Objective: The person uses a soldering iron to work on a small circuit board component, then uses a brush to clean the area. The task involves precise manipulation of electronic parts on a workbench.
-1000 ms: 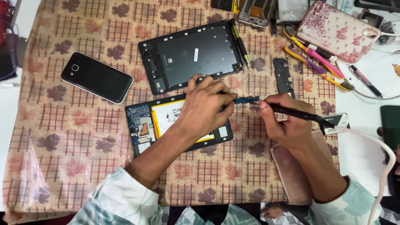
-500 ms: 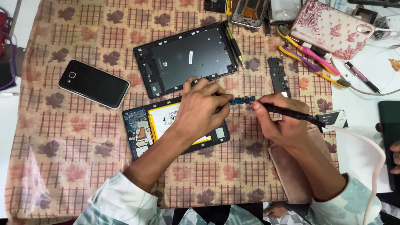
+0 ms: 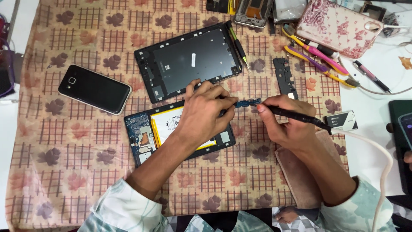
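Head view: left hand (image 3: 205, 112) pinches a small blue circuit board (image 3: 248, 103) over an opened tablet (image 3: 154, 131) while right hand (image 3: 286, 122) grips a black soldering iron (image 3: 296, 117) touching it.

Even, bright overhead light is washing the scene; shadows are lying soft and short under the hands. Faint glare is showing on the black back cover (image 3: 191, 60). Focus is holding sharp centrally, and the edges are bowing slightly with wide-angle distortion.
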